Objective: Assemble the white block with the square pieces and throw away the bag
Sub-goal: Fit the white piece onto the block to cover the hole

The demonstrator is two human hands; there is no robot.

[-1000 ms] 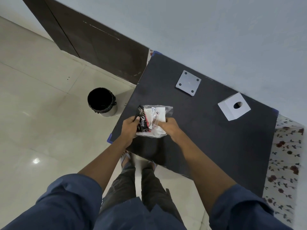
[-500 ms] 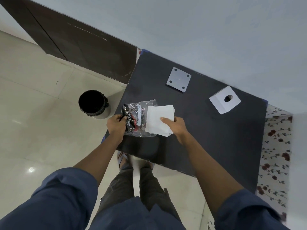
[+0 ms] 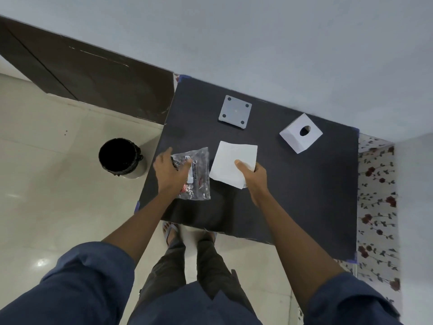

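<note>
On the black table (image 3: 293, 195), my right hand (image 3: 254, 175) pinches the near corner of a stack of white square pieces (image 3: 230, 161), thumb on top. My left hand (image 3: 169, 172) holds the clear plastic bag (image 3: 199, 174), which lies flat just left of the stack. A white block (image 3: 301, 133) with a round hole in its top sits at the far right. A grey square plate (image 3: 235, 111) with four corner holes lies at the far middle.
A black-lined bin (image 3: 119, 157) stands on the tiled floor left of the table. A dark wooden door fills the far left; a grey wall runs behind the table. A floral cloth (image 3: 377, 195) shows past the table's right edge. My feet stand below the near edge.
My right hand has drawn the white square pieces out of the bag and to the right. The bag, now without them, has come down flat on the table under my left hand.
</note>
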